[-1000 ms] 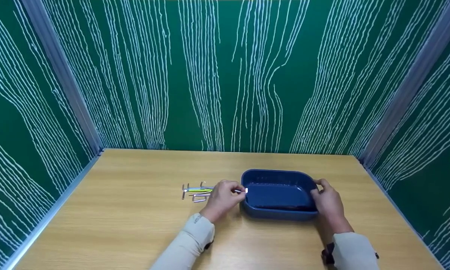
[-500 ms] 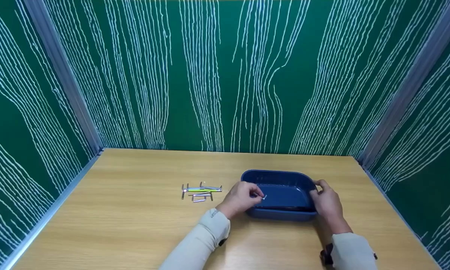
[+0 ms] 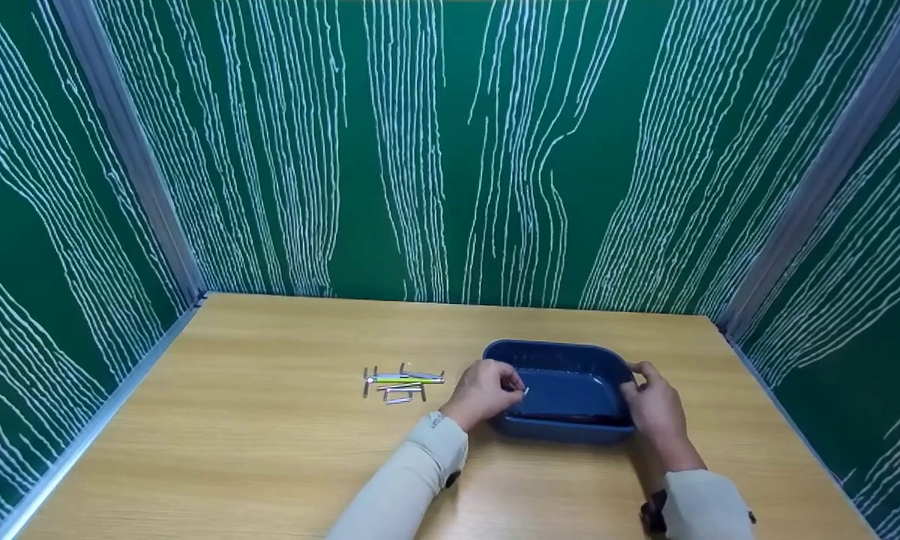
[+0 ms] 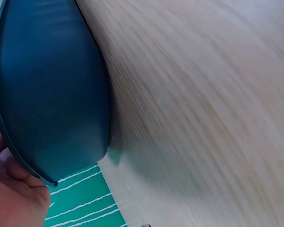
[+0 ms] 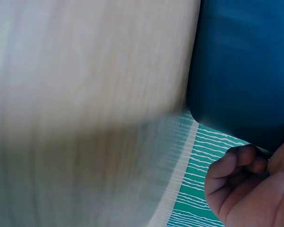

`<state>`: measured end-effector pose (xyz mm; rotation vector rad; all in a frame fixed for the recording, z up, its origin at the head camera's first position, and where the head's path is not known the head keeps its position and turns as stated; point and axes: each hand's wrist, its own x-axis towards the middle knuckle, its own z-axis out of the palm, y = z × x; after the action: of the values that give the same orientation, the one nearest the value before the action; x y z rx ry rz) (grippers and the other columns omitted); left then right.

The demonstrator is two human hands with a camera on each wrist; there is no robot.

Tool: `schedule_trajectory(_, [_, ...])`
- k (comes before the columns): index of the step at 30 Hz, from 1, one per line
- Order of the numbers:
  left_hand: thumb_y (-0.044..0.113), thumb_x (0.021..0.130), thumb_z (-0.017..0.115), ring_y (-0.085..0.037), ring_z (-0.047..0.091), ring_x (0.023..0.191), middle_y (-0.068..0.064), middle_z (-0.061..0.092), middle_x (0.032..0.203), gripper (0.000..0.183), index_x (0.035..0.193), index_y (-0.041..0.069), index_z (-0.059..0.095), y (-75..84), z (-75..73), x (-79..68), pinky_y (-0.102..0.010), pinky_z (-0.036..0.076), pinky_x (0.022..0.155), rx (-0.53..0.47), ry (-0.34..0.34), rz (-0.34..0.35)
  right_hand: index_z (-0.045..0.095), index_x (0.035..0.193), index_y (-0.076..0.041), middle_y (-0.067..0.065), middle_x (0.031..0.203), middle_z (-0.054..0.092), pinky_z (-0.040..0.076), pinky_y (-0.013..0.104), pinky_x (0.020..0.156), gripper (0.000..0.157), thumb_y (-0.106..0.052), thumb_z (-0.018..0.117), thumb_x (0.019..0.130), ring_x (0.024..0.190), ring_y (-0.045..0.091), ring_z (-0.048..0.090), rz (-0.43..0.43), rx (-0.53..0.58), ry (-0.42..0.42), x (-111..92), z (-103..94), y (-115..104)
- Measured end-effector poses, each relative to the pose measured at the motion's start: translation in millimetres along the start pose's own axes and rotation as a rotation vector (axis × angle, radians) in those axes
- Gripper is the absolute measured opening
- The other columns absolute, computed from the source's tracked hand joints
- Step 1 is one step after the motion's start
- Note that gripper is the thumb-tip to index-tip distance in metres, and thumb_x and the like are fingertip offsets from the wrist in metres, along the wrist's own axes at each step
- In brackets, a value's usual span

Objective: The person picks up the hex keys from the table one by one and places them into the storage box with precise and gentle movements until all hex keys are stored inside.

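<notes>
My left hand (image 3: 487, 391) is over the left side of a dark blue plastic tub (image 3: 559, 433), its thumb and fingertips pinching a small silvery hex key (image 3: 526, 391), of which only a bright tip shows. On the tub's right end, my right hand (image 3: 656, 405) grips the rim. In the right wrist view, the curled fingers of the right hand (image 5: 246, 184) meet the tub's outer wall (image 5: 246, 71). The left wrist view has the left hand (image 4: 19, 194) beside the rim; the hex key is hidden there.
Left of the tub, several L-shaped hex keys (image 3: 400, 389) lie in a loose group on the wooden table (image 3: 270, 450), one with a yellow-green stretch. Green walls (image 3: 450, 187) with white wavy lines stand behind and at both sides.
My left hand has moved right from the tub's left rim to over its inside, carrying the hex key, and barely shifts in the last half second. The right hand stays on the rim.
</notes>
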<state>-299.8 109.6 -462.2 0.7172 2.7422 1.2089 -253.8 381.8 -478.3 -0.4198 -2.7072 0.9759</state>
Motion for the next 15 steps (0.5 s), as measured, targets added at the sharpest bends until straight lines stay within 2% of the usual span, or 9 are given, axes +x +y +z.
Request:
schedule_trajectory(6, [0.024, 0.071, 0.070, -0.003, 0.051, 0.067, 0.017, 0.057, 0.066, 0.006, 0.069, 0.026, 0.065, 2.4, -0.1, 3.1, -0.020, 0.043, 0.064, 0.121, 0.022, 0.026, 0.042, 0.125, -0.013, 0.013, 0.087, 0.056, 0.034, 0.027, 0.055, 0.038, -0.021, 0.041, 0.088, 0.073, 0.023, 0.050, -0.012, -0.015, 0.016, -0.1, -1.1, -0.6])
schedule_trajectory(15, [0.026, 0.070, 0.070, -0.007, 0.049, 0.066, 0.015, 0.054, 0.064, 0.012, 0.063, 0.028, 0.061, 6.5, 4.8, 6.2, -0.022, 0.042, 0.063, 0.222, 0.004, -0.064, 0.039, 0.127, -0.014, 0.013, 0.093, 0.054, 0.036, 0.027, 0.057, 0.038, -0.022, 0.040, 0.090, 0.078, 0.023, 0.049, 0.020, 0.010, -0.018, -0.8, -0.6, -2.1])
